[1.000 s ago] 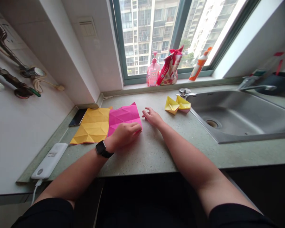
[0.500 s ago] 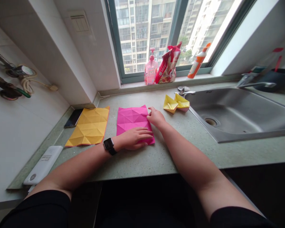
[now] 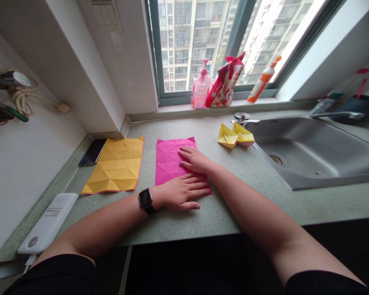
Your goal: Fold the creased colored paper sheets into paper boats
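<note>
The green speckled desk runs under the window, with a steel sink sunk into its right part. On the left a creased yellow sheet lies flat, apart from the work and clear of both arms, likely set aside there. Just beside it, in the middle of the desk and straight in front of the person, is the creased pink sheet. The left hand lies spread and flat, palm down, across the sheet's near edge, and the right hand rests flat with fingers extended on its right half. Neither hand grips anything; the open palms seem to pin the paper so the old folds stay pressed to the desk. A white power bank sits at the near left edge, a dark phone by the wall. Two small folded yellow paper shapes sit touching each other near the sink's rim, away from the hands
</note>
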The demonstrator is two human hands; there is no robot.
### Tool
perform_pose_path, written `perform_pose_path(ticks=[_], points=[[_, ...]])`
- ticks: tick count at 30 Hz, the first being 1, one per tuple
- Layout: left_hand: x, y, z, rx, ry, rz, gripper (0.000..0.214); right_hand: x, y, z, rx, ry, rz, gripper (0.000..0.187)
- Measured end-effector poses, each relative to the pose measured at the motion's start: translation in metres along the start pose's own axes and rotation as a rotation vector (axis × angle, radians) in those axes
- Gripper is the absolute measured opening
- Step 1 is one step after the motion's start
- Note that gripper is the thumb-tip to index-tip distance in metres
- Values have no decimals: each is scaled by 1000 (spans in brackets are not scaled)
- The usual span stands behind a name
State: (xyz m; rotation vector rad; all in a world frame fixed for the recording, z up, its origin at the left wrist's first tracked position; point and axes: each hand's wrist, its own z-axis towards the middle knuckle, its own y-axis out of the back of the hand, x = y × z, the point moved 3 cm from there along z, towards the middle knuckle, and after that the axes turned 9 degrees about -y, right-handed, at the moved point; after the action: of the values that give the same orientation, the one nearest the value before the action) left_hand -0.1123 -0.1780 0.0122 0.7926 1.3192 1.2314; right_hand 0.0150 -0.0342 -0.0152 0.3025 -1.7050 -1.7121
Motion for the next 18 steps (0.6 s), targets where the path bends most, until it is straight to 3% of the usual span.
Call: perform_pose_path(ticks=[7,12,15,16,18], points=[[-6,1,1,67,40,0,68,-23,-1,44,46,-200,-146,79],[-9,2,3,89,60,20,66,-44,15,75,31,-465,-173,80],[-9,2,3,91,60,27,67,-47,26,77,-69,-639,-171,82],[-9,2,3,92,60,31,67,-44,29,75,-117,-617,-153,81],[-8,1,4,91,65,37,68,-31,33,68,-173,-419,-71,73]])
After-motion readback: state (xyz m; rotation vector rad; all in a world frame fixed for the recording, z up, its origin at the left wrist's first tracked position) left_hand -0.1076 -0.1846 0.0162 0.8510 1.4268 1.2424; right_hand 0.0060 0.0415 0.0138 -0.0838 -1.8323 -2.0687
